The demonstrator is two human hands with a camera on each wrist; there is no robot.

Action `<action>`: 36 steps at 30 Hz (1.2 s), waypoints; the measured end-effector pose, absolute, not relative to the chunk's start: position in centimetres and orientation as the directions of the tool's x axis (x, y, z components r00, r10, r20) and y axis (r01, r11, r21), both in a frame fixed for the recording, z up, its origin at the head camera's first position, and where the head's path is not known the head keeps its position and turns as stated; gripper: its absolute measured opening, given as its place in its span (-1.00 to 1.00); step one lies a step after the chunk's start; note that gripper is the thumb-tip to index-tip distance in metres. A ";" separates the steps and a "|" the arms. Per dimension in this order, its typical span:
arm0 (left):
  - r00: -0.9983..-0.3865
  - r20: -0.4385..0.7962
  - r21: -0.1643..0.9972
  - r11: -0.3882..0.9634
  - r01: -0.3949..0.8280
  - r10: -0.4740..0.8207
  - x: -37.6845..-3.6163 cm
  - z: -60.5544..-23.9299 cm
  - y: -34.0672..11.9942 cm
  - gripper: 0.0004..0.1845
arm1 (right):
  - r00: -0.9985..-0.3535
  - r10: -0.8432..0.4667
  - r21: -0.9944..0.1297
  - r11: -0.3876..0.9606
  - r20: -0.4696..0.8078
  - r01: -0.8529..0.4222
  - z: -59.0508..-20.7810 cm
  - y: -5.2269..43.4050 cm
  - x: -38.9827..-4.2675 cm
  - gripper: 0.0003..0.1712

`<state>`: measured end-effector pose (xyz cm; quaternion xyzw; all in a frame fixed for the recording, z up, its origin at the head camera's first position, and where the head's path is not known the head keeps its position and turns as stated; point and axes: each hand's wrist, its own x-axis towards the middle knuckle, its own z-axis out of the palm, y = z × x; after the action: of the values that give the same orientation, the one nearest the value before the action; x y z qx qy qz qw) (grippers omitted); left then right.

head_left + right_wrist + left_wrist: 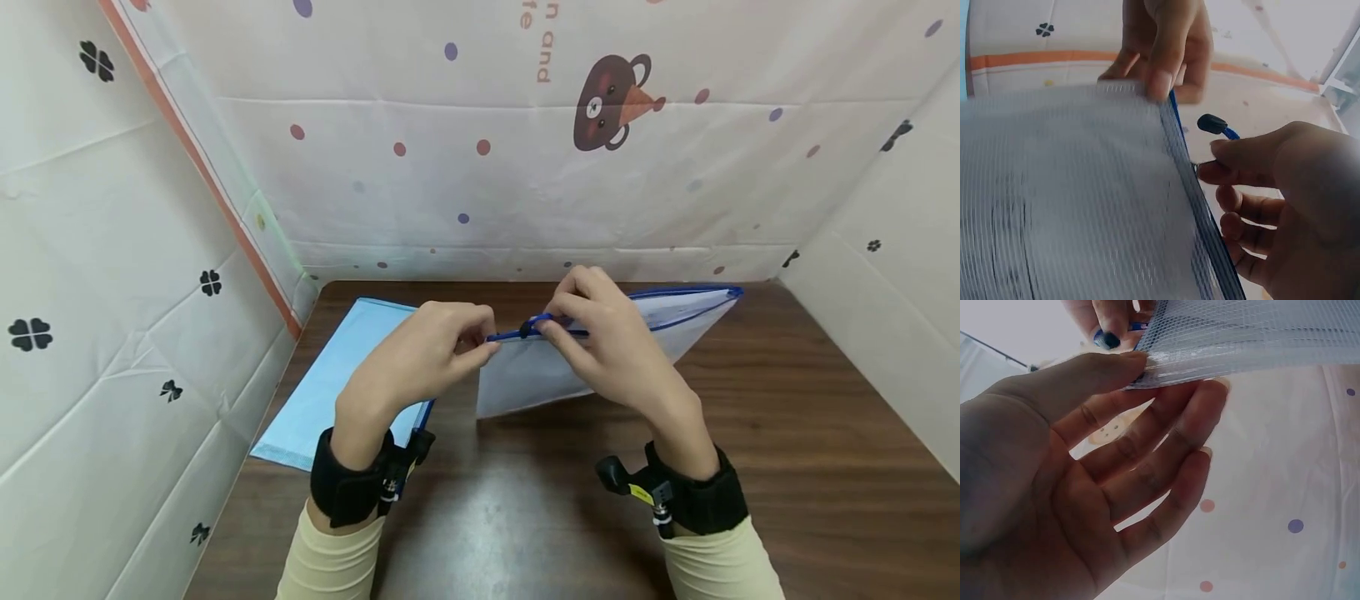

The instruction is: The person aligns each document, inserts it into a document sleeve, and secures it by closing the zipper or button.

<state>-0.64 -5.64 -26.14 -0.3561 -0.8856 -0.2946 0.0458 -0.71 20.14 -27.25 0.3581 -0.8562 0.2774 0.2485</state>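
A translucent mesh zipper pouch (528,379) with blue zipper edging is held up above the table. My left hand (420,346) pinches its left top corner between thumb and fingers, which the left wrist view shows closely at the mesh corner (1179,369). Beside it, my right hand (618,346) pinches the zipper pull near that same corner. The pull's blue cord with a black end (1212,124) sticks out past the thumb in the right wrist view. Toward the right end of the pouch, the two blue edges stand apart.
A light blue pouch (322,408) lies flat at the left of the brown wooden table (780,417), partly under my left forearm. Printed white cloth (390,192) rises behind the table and along both sides.
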 end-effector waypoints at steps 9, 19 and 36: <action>-0.746 0.271 0.502 0.572 0.649 0.608 -0.7 -26.2 -5.9 -0.84 | -0.654 -0.473 -0.328 0.599 0.590 -0.730 -27.4 20.5 -0.9 -0.97; -0.754 0.279 0.483 0.592 0.645 0.594 -0.8 -26.3 -6.5 -0.85 | -0.697 -0.408 -0.315 0.679 0.590 -0.664 -27.2 22.8 -1.6 -0.95; -0.800 0.252 0.482 0.646 0.592 0.545 -0.9 -26.2 -7.4 -0.90 | -0.705 -0.383 -0.300 0.709 0.596 -0.639 -26.9 23.6 -1.7 -0.93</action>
<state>-0.87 -7.37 -26.17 -0.3135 -0.9062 -0.2804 0.0421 -1.68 23.55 -26.89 0.2874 -0.8886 0.2510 0.2543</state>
